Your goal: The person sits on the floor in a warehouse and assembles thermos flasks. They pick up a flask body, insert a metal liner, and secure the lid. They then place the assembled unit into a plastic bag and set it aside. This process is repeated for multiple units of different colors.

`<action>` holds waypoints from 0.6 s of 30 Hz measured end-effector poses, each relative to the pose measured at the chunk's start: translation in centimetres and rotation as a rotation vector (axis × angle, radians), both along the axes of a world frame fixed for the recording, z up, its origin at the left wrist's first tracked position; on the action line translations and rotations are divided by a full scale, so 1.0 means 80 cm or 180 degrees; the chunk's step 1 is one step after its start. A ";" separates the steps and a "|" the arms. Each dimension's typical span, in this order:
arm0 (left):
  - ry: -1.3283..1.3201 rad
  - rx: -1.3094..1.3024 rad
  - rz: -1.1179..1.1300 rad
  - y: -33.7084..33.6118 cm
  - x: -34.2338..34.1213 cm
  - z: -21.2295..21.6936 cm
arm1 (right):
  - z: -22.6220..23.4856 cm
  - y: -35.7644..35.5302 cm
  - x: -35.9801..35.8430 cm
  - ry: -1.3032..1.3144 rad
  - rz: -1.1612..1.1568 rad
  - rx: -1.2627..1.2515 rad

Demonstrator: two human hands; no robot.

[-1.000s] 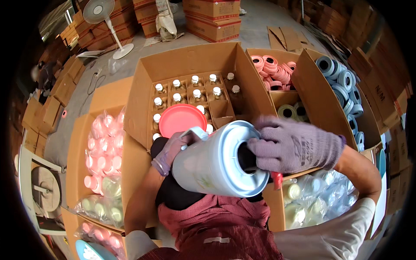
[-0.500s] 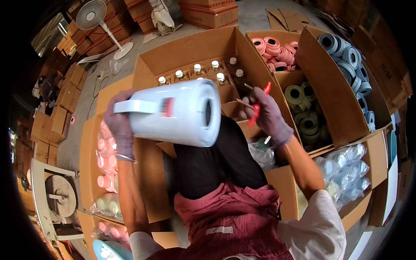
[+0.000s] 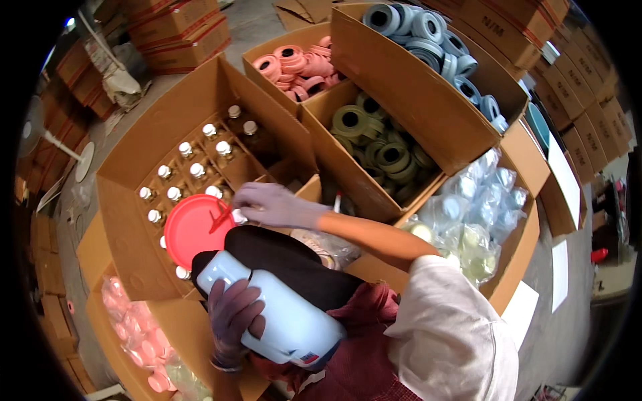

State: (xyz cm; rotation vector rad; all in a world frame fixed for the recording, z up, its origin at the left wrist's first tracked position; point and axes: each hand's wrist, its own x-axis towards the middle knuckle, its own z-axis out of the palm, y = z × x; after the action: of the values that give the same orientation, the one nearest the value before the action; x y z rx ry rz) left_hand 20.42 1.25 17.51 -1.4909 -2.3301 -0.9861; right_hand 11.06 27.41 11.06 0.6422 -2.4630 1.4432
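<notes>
Big dark capital letters, a short mark, stood on the side of a brown cardboard box [image 3: 498,37] at the upper right. The same kind of dark lettering repeated on the stacked boxes [image 3: 588,97] along the right edge, smaller and slanted by the lens. A small red and blue label [image 3: 309,359] sat near one end of the light blue jug [image 3: 294,317], its print too small and blurred to read. Red bands marked the boxes [image 3: 177,33] at the upper left.

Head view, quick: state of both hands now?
Left hand: closed around the light-blue jug.
Right hand: beside a white cap; whether it holds anything cannot be told.
</notes>
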 end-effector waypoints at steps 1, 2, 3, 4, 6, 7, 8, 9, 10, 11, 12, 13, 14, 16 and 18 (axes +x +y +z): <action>-0.0052 0.0337 0.0449 0.001 0.019 -0.015 | 0.018 0.040 0.044 0.0209 -0.0235 0.0010; -0.0123 0.0460 0.0757 0.007 0.032 -0.012 | 0.032 0.081 0.088 0.0418 -0.0468 0.0030; -0.0076 0.0407 0.0821 0.011 0.044 -0.008 | 0.045 0.122 0.130 0.0320 -0.0780 0.0166; -0.0023 0.0350 0.0884 0.012 0.053 -0.003 | 0.053 0.159 0.166 0.0338 -0.1091 0.0230; 0.0194 0.0335 0.0634 0.007 0.062 0.010 | 0.032 0.231 0.231 0.0212 -0.2129 0.0374; 0.0292 0.0344 0.0525 0.008 0.062 0.010 | 0.026 0.259 0.264 0.0024 -0.2667 0.0325; 0.0163 0.0432 0.0568 0.016 0.058 0.003 | 0.021 0.289 0.294 -0.0129 -0.3206 0.0271; 0.0052 0.0494 0.0632 0.023 0.052 -0.006 | 0.010 0.319 0.319 -0.0334 -0.3424 -0.0152; -0.0062 0.0559 0.0698 0.030 0.044 -0.017 | -0.004 0.346 0.340 -0.0534 -0.3628 -0.0579; 0.0011 0.0813 0.0782 0.033 0.036 -0.032 | 0.000 0.348 0.347 -0.0481 -0.3766 -0.1228; -0.0178 0.0517 0.0512 -0.018 0.021 -0.066 | 0.011 0.353 0.352 -0.0199 -0.3705 -0.1431; -0.0365 0.0211 0.0294 -0.075 0.010 -0.099 | 0.026 0.356 0.353 -0.0127 -0.3713 -0.1357; -0.0244 0.0268 0.0535 -0.031 0.029 -0.039 | 0.033 0.361 0.361 -0.0105 -0.3768 -0.1258; 0.0441 -0.0996 0.1228 -0.090 0.027 -0.035 | 0.019 0.405 0.407 -0.0577 -0.4212 -0.0517; 0.0769 -0.1311 0.1719 -0.092 0.015 -0.019 | -0.037 0.471 0.472 -0.1146 -0.4751 -0.0297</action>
State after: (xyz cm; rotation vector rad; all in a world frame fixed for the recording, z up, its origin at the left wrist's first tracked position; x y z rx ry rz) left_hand 21.60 -6.10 15.96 -0.9180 -2.6267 -0.1891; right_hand 48.85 65.09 8.13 -1.3193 -1.9976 0.9394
